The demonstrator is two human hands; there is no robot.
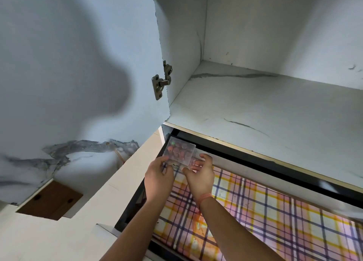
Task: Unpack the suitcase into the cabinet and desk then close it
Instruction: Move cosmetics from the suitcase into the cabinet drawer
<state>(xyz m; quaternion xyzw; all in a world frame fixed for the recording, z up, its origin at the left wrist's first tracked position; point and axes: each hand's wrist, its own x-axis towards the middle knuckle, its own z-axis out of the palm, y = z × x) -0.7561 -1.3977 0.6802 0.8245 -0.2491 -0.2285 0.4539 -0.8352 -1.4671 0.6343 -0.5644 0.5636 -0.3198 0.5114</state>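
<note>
That little clear plastic box [179, 151] looks light and stiff. Its thin, slick walls would probably crack under a hard squeeze, and the small round reddish bits inside would likely rattle or spill if it tipped. It is best taken by its edges and kept level, and that is how it is held. The left hand [158, 175] pinches the near left edge, and the right hand [200, 174] curls thumb and fingers round the near right corner. The box therefore sits just beyond both sets of fingertips, out in front of the person. It is over the far left corner of the open drawer [275, 211] with the checked lining, just below the front lip of the cabinet shelf [255, 103]. I cannot quite tell from here whether its underside rests on the lining or hangs just above it. The cabinet door [78, 64] stands swung open to the left.
</note>
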